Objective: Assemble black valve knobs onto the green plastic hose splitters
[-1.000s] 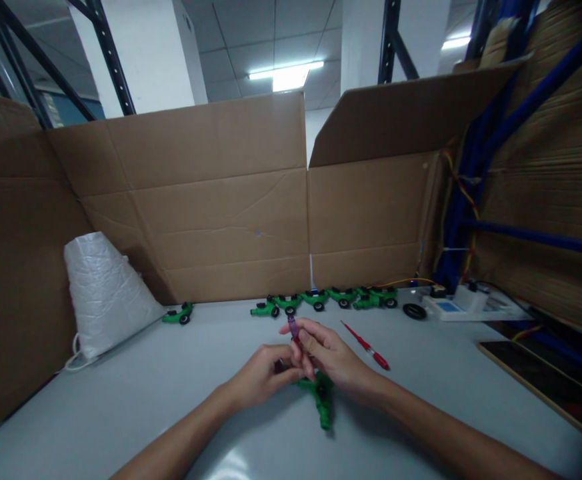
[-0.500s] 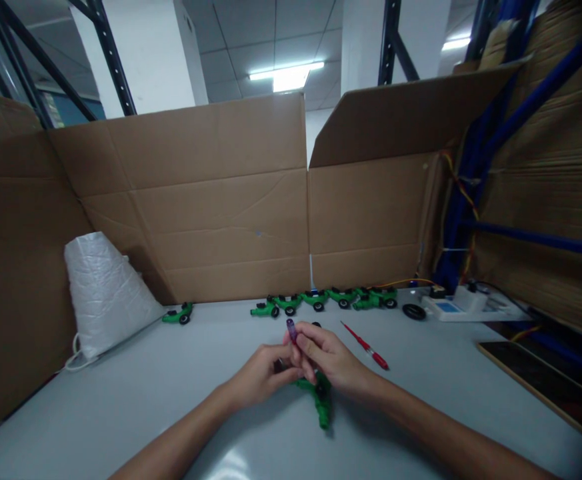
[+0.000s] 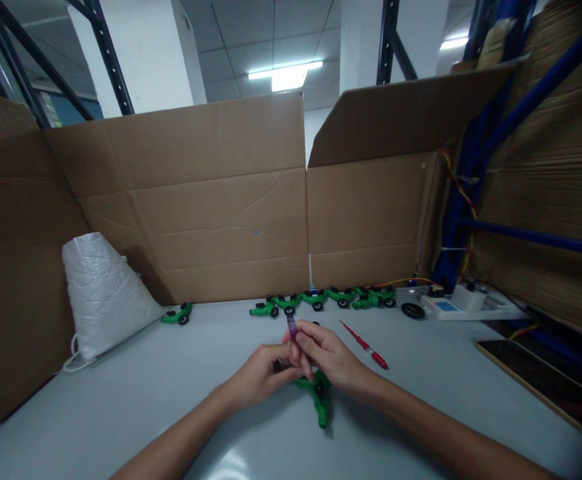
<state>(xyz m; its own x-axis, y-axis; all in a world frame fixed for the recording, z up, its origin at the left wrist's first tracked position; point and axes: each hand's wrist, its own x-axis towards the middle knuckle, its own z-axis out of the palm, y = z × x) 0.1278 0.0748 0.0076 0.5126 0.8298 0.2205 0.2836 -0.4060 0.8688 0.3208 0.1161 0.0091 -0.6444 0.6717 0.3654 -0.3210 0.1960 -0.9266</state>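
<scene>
Over the middle of the table, my right hand [image 3: 338,357] pinches a small translucent purple handle [image 3: 291,327], upright, between thumb and fingers. It looks like a screwdriver handle; its lower end is hidden by my fingers. My left hand [image 3: 268,373] is closed close against the right, its fingers at a green toy vehicle [image 3: 322,403] that juts out below both hands toward me. Fingers cover much of that toy, including the spot where the tool meets it. A red screwdriver [image 3: 365,345] lies on the table just right of my right hand.
Several green toy vehicles [image 3: 315,301] line the back edge, and another green toy [image 3: 177,313] lies by the white bag [image 3: 108,300]. A black ring [image 3: 413,311] and a power strip [image 3: 495,310] sit back right. Cardboard walls [image 3: 221,220] surround the table; a dark panel [image 3: 535,383] lies right.
The purple handle appears slightly turned and raised in my right fingers. Both hands otherwise stay in place over the green toy; the view shifts very slightly.
</scene>
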